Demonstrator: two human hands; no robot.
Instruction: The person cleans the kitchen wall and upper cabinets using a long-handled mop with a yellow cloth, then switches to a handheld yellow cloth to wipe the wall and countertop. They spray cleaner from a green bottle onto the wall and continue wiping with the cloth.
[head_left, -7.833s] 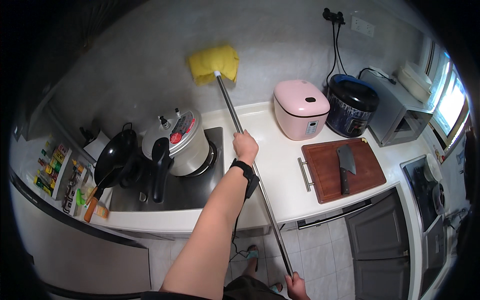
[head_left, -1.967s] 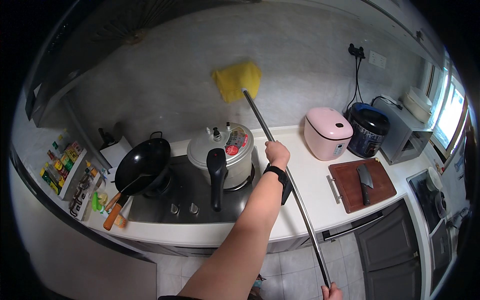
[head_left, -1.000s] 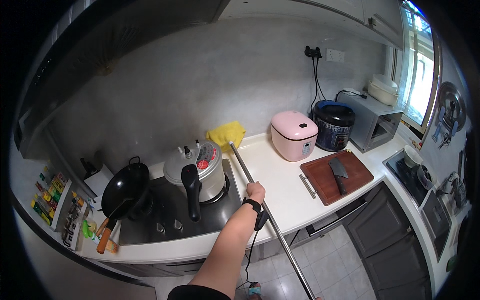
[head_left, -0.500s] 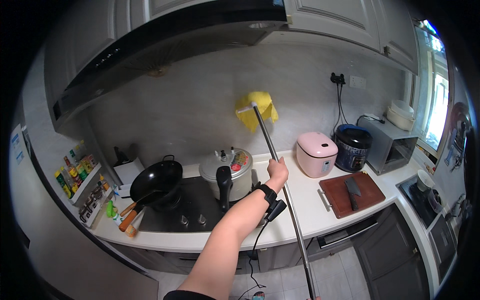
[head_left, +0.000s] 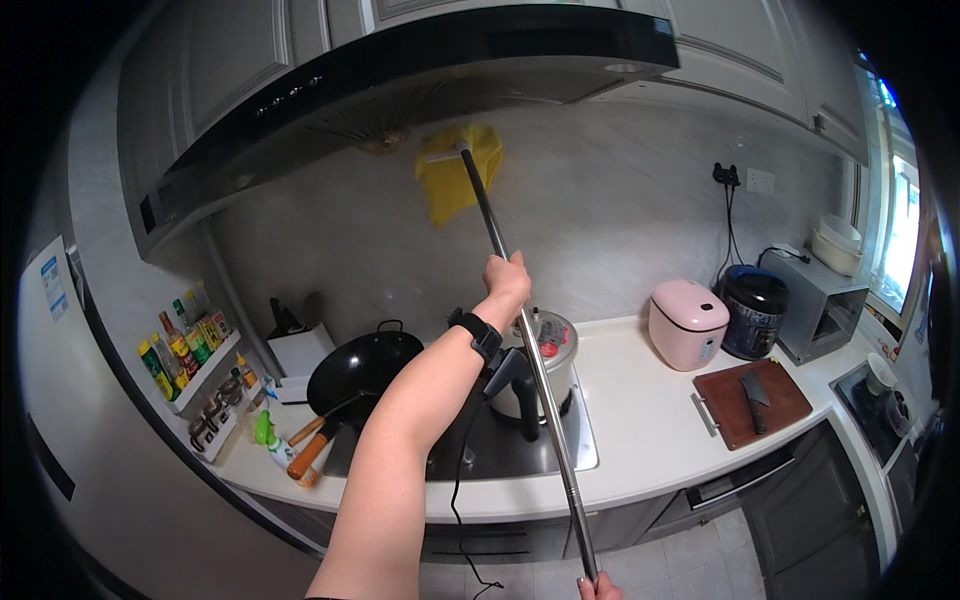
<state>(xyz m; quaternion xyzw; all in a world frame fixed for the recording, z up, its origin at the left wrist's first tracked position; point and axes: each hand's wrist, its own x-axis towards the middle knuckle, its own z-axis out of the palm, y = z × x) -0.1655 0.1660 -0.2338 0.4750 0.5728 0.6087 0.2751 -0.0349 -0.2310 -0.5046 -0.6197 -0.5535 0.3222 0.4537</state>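
Observation:
My left hand point(head_left: 508, 280) is wrapped round the upper part of a long metal pole point(head_left: 548, 402), with that arm stretched forward and a black band on its wrist. My right hand point(head_left: 600, 588) grips the pole's lower end at the bottom edge of the picture, only partly visible. On the pole's far end a yellow cloth point(head_left: 452, 192) hangs over a pale crosspiece, against the grey wall tiles point(head_left: 600, 200) just under the range hood point(head_left: 420, 65). Below the left arm stands a silver pressure cooker point(head_left: 562, 355) on the hob, partly hidden by the arm and pole.
A black wok point(head_left: 360, 365) sits on the hob's left. Seasoning bottles point(head_left: 180, 345) line a rack beside it. To the right are a pink rice cooker point(head_left: 688, 325), a dark electric cooker point(head_left: 752, 310), a silver oven point(head_left: 820, 305) and a cleaver point(head_left: 755, 400) on a brown board point(head_left: 735, 425).
The cloth on the pole has moved up and left along the wall, closer to the hood. Both hands keep hold of the pole; the right hand now shows more. The whole view has shifted.

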